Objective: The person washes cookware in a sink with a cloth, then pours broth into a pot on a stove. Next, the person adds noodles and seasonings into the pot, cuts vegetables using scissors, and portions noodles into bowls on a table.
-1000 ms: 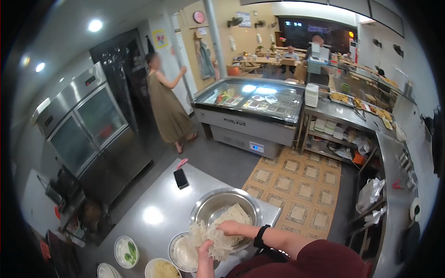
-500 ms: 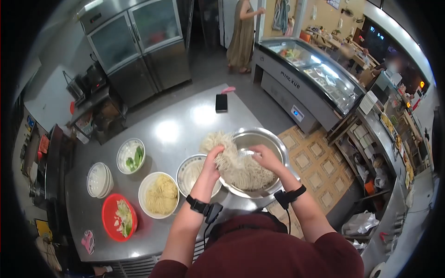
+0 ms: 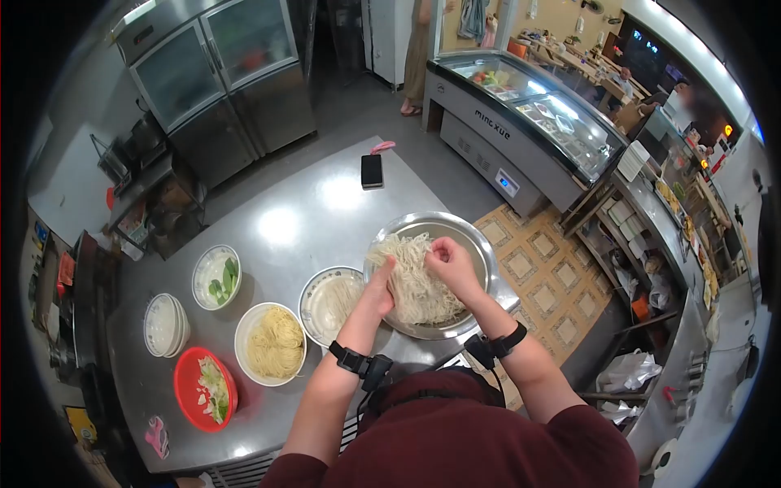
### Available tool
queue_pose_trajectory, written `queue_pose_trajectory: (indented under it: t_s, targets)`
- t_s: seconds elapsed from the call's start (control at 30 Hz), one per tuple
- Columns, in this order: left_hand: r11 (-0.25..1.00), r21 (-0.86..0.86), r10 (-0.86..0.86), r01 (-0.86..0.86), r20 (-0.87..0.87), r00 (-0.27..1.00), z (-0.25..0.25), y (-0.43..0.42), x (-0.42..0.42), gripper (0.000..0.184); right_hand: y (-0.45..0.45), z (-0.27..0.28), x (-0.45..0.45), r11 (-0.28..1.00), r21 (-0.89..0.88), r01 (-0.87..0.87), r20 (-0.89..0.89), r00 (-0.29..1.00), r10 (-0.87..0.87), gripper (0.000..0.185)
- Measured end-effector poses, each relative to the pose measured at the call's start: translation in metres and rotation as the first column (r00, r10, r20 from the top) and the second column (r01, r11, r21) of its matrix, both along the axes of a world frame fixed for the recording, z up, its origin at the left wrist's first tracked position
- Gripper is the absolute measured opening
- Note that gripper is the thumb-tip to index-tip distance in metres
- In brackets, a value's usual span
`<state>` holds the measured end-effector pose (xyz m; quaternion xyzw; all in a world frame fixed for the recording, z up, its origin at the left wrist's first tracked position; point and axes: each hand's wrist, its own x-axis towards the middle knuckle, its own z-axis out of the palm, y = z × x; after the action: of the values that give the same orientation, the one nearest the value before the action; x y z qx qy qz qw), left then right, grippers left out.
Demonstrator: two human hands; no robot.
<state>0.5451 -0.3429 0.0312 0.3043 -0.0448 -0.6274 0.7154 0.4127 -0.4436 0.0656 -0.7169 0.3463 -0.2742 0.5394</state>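
while pale noodles (image 3: 419, 297) are grasped by both the left hand (image 3: 378, 291) and the right hand (image 3: 452, 267) over the steel basin (image 3: 469, 233), strands could be spilled past its rim if the loose tangle is tugged unevenly.

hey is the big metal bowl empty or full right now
Partly full: pale noodles lie in the metal bowl, below the left hand and right hand, while bare steel shows along its far side.
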Motion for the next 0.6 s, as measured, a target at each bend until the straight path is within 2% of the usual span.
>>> queue_pose_trajectory:
  t_s: [0.1, 0.2, 0.3, 0.33, 0.43, 0.47, 0.57, 0.6]
  targets:
    - [0.997, 0.030, -0.079, 0.074, 0.239, 0.968, -0.012, -0.008, -0.002, 0.046, 0.003, 0.001, 0.004, 0.926, 0.272, -0.263, 0.285, 0.941, 0.184, 0.006]
    - [0.990, -0.031, -0.136, 0.141, 0.120, 0.983, -0.010, -0.009, 0.011, 0.041, -0.010, 0.004, -0.006, 0.867, 0.471, -0.163, 0.387, 0.922, -0.037, 0.008]
    - [0.986, -0.092, -0.135, 0.140, 0.059, 0.989, 0.016, 0.002, 0.019, 0.037, -0.019, 0.016, -0.014, 0.786, 0.613, -0.084, 0.397, 0.892, -0.214, 0.012]
    - [0.985, -0.094, -0.141, 0.146, 0.065, 0.988, 0.016, 0.002, 0.020, 0.038, -0.023, 0.013, -0.015, 0.772, 0.615, -0.160, 0.414, 0.899, -0.144, 0.015]
    - [0.985, -0.095, -0.136, 0.142, 0.067, 0.988, 0.003, 0.001, 0.023, 0.037, -0.012, 0.006, -0.005, 0.783, 0.600, -0.166, 0.244, 0.970, 0.018, 0.019]
    - [0.988, -0.097, -0.115, 0.121, 0.062, 0.991, -0.002, -0.001, 0.021, 0.036, -0.011, -0.006, -0.002, 0.815, 0.533, -0.229, 0.272, 0.958, 0.091, 0.019]
    - [0.995, -0.100, 0.008, -0.006, 0.014, 1.000, -0.003, 0.001, 0.022, 0.031, -0.022, -0.029, -0.001, 0.874, 0.437, -0.215, 0.255, 0.961, 0.109, 0.017]
    - [0.994, -0.095, 0.058, -0.059, -0.012, 0.998, -0.003, 0.003, 0.024, 0.029, -0.028, -0.040, -0.003, 0.899, 0.389, -0.199, 0.178, 0.974, 0.139, 0.018]
